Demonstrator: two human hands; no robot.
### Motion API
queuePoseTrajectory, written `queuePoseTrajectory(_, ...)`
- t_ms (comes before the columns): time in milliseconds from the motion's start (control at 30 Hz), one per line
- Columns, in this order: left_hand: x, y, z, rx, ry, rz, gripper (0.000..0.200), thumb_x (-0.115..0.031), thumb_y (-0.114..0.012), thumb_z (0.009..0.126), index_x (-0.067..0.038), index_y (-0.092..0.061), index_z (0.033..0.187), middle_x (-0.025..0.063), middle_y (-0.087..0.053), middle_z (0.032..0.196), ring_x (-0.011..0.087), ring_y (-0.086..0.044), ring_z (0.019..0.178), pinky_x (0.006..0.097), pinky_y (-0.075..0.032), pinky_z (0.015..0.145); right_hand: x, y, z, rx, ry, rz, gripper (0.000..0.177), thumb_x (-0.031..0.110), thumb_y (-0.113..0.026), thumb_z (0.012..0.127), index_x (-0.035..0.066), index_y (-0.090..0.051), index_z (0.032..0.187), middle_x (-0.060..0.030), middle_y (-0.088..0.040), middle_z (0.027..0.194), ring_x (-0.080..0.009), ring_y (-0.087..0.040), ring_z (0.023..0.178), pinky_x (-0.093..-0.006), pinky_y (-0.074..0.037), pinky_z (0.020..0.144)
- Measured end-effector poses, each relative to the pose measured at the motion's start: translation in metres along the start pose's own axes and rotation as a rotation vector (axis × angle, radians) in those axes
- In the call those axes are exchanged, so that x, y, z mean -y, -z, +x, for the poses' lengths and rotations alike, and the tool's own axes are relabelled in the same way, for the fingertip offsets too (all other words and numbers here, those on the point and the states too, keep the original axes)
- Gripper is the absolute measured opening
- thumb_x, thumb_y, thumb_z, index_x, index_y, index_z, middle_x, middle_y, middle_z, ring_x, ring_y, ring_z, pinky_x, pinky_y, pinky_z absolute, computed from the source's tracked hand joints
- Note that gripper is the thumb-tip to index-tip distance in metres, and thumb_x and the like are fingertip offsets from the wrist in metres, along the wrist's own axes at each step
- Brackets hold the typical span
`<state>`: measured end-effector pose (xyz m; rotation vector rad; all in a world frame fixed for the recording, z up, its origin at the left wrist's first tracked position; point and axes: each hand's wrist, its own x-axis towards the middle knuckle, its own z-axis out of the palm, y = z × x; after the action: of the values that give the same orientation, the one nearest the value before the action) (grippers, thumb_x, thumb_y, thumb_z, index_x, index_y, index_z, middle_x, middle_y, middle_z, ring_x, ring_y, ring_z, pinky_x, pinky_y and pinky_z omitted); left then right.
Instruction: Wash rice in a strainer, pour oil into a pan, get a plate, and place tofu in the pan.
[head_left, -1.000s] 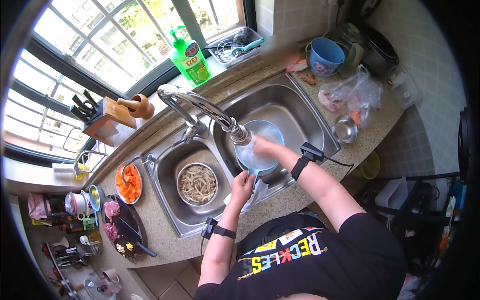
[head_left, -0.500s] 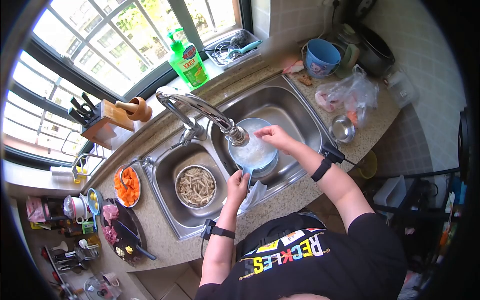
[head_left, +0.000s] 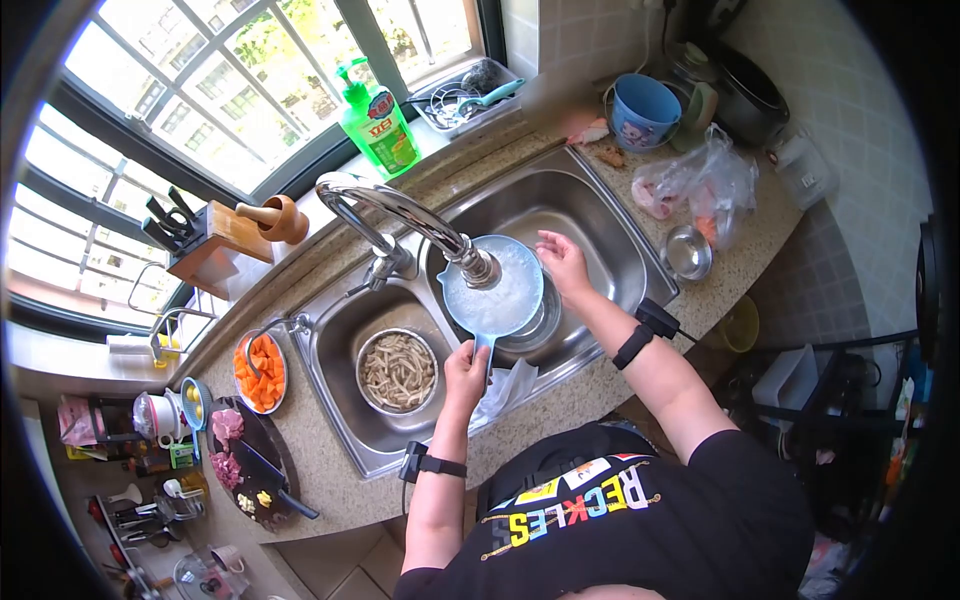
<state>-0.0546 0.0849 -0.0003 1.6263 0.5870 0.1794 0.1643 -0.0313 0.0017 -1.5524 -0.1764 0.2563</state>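
Observation:
My left hand [head_left: 465, 378] is closed round the handle of a light blue plastic bowl [head_left: 522, 322] shaped like a scoop. The bowl sits under the chrome faucet [head_left: 472, 262], over the right basin, and white, bubbling water fills its inside. What lies beneath the water is too blurred to make out. Just right of the bowl's rim, my right hand [head_left: 565, 265] hovers with its fingers apart, holding nothing. Below the blue bowl, partly hidden, a round clear-looking vessel [head_left: 545, 328] stands in the sink.
In the left basin [head_left: 345, 325] stands a metal bowl of pale strips [head_left: 398, 370]. Orange chunks [head_left: 262, 372] fill a dish on the counter. A cleaver [head_left: 268, 475] lies on the dark board with meat [head_left: 228, 424]. Plastic bags [head_left: 715, 185] and a small metal bowl [head_left: 688, 252] are at right.
My right hand has pulled away from above the blue bowl to the right of its rim. The bowl has shifted slightly left in my left hand, its opening now showing more fully.

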Motion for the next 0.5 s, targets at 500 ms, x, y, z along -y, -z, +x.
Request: queuePoseTrajectory(500, -0.015, -0.038, -0.005, 0.257, 0.118, -0.033, 0.020, -0.019, -0.050, 0.090, -0.003, -0.051, 0.080, -0.0001, -0.049, 0.057, 0.0064, -0.045, 0.045, 0.0218, -0.040, 0.043, -0.039, 0.068, -0.035, 0.191, -0.537, 0.401, 0.049, 0.040, -0.047, 0.090, 0.005, -0.043, 0.124, -0.0077, -0.050, 0.119, -0.0167, -0.048, 0.108, -0.0328, -0.042, 0.088)
